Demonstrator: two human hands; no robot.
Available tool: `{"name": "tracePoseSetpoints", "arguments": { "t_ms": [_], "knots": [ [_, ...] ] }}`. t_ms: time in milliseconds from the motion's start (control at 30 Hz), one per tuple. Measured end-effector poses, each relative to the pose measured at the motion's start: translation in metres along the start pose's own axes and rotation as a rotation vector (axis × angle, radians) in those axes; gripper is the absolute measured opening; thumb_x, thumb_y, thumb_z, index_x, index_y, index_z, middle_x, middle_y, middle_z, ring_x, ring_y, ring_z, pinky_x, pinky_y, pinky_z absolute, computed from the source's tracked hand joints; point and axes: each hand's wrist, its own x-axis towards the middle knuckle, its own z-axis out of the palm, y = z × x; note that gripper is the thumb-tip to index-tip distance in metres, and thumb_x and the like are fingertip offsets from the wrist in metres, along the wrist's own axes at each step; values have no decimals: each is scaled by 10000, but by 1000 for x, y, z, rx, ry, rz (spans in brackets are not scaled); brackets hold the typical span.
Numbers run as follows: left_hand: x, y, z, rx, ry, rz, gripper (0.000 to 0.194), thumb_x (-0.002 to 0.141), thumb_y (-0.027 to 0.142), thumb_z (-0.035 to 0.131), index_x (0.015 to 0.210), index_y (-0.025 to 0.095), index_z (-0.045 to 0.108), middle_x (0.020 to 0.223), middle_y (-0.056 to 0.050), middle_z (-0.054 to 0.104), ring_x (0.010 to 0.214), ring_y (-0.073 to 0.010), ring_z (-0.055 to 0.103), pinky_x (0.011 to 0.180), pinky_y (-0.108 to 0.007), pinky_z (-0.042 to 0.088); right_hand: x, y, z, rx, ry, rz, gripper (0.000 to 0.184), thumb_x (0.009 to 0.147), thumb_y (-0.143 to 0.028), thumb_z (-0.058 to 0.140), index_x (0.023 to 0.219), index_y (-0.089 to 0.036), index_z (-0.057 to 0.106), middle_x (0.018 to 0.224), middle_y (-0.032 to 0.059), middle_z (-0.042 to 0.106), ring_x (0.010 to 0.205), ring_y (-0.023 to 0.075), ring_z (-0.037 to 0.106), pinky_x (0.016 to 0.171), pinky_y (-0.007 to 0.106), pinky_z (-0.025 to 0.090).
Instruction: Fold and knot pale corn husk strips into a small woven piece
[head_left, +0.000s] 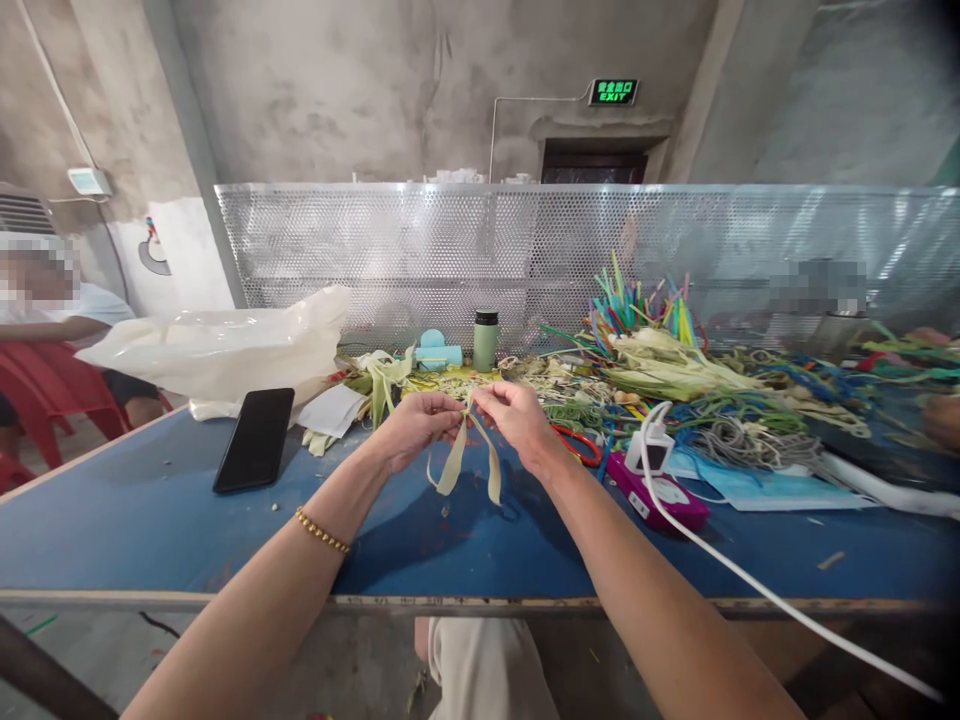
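1. Left hand [421, 428]: raised over the table, gold-coloured bead bracelet [322, 531] at the wrist. Its grip is a pinch, thumb against fingers, on a pale cream-green flat fibrous strip [453, 464].
2. Right hand [516, 422]: facing the left, fingertips close to it. Its grip likewise pinches the pale material at the upper end; the exact finger placement is partly hidden.
3. Position of the strip: between the two hands, above the near-middle part of the blue-topped table [135, 525]. Two flat ends hang below the fingers, apart from each other. Whether they are one piece or two cannot be told.
4. Left side of table: a black rectangular phone [255, 440], a white sheet of paper [330, 411] and a large translucent off-white plastic sheet [225, 345].
5. Beyond the hands: a green cylindrical bottle with a black lid [484, 346], upright, beside a light-blue plastic container [440, 356].
6. Right side: a bundle of pale green fibrous leaves [667, 362], a purple plastic box [660, 497] with a white charger [651, 447] on it, and a light-blue face mask [795, 489].
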Motion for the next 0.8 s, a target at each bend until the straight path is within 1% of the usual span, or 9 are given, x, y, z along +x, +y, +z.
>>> {"name": "tracePoseSetpoints", "arguments": {
  "t_ms": [67, 133, 233, 400, 500, 567, 667, 733, 800],
  "knots": [
    [2, -1, -1, -22, 40, 30, 192, 682, 187, 787, 770, 92, 646, 646, -39, 665, 554, -108, 610, 576, -246, 478, 0, 1, 0, -19, -65, -15, 269, 780, -404, 627, 690, -151, 636, 648, 32, 639, 569, 130, 550, 553, 261, 428],
    [3, -2, -1, -34, 60, 54, 208, 683, 191, 792, 770, 94, 630, 633, -35, 663, 536, -109, 613, 563, -244, 485, 0, 2, 0, -34, -113, -26, 236, 771, -376, 637, 698, -151, 642, 658, 37, 647, 588, 144, 573, 573, 270, 446],
    [3, -2, -1, -14, 59, 39, 216, 701, 183, 781, 792, 103, 603, 628, -43, 671, 538, -127, 637, 567, -254, 507, 1, 4, 0, -52, -120, -52, 169, 748, -307, 644, 684, -151, 635, 634, 31, 634, 589, 145, 580, 583, 267, 453],
    [2, -2, 1, 59, 75, 10, 204, 728, 175, 764, 780, 112, 577, 632, -50, 677, 550, -139, 662, 566, -248, 513, 1, 4, -1, -114, -129, -53, 135, 754, -260, 613, 695, -143, 648, 621, 25, 630, 579, 132, 567, 566, 247, 440],
    [1, -2, 1, 127, 96, 40, 201, 719, 177, 767, 755, 113, 579, 606, -37, 661, 564, -147, 672, 556, -233, 493, 1, 4, -1, -139, -133, -70, 131, 773, -249, 591, 695, -150, 628, 635, 22, 629, 578, 126, 563, 557, 239, 442],
    [2, -2, 0, 184, 111, 75, 185, 711, 177, 761, 741, 112, 590, 575, -24, 641, 552, -141, 658, 558, -233, 481, 0, 5, 0, -118, -171, -68, 141, 799, -261, 569, 703, -162, 597, 632, 15, 622, 557, 122, 558, 540, 239, 445],
    [3, -3, -1, 269, 146, 135, 167, 681, 189, 759, 714, 112, 614, 563, 2, 608, 503, -103, 586, 527, -221, 437, -2, 7, 1, -76, -224, -21, 134, 829, -275, 534, 732, -183, 545, 539, -34, 535, 457, 103, 482, 458, 226, 392],
    [3, -4, -1, 303, 161, 168, 164, 662, 205, 759, 698, 114, 627, 572, 20, 581, 477, -70, 509, 489, -208, 380, -3, 6, 2, -91, -209, -8, 108, 824, -263, 532, 745, -188, 535, 496, -66, 452, 409, 83, 394, 417, 211, 322],
    [3, -5, 0, 308, 161, 180, 171, 655, 225, 756, 685, 116, 629, 573, 31, 552, 471, -52, 442, 467, -199, 325, -3, 5, 2, -117, -181, -12, 94, 805, -252, 546, 738, -186, 540, 497, -73, 415, 408, 72, 342, 408, 205, 276]
  ]
}}
